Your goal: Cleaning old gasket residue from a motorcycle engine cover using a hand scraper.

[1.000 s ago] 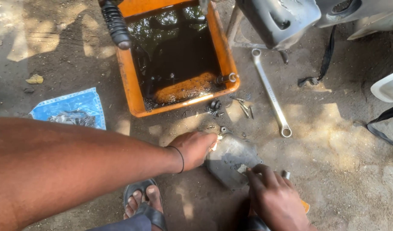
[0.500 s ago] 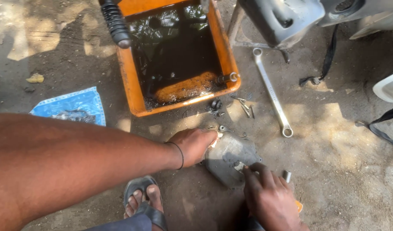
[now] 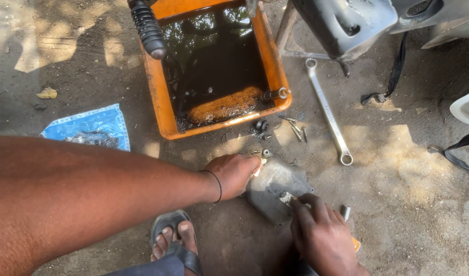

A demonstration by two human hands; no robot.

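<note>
One grey metal engine cover (image 3: 275, 186) lies flat on the dirt ground (image 3: 413, 204) in the lower middle of the frame, and both my hands are on it. My left hand (image 3: 234, 174) comes in from the left on a long bare forearm that crosses the frame, one thin black band (image 3: 218, 185) at the wrist; its fingers are curled together and pressed onto the cover's upper left edge, with something small and pale at the fingertips that I cannot make out. My right hand (image 3: 321, 237) rises from the bottom edge, knuckles up, fingers bunched together, the tips pressing a small light-coloured piece (image 3: 285, 197) against the cover's face; whether it is a scraper or a scrap I cannot tell.

Above the cover, in the upper middle, stands one orange tray (image 3: 165, 110) holding dark oily liquid, with one black ribbed rubber grip (image 3: 147, 28) lying over its upper left rim. Between tray and cover lies a small scatter of bolts and little parts (image 3: 283, 128), too small to count. One long ring spanner (image 3: 326, 110) lies slanted to the right of the tray. One blue plastic bag (image 3: 91, 125) sits at middle left. One sandalled foot (image 3: 173, 240) shows at the bottom, just left of the cover.
</note>
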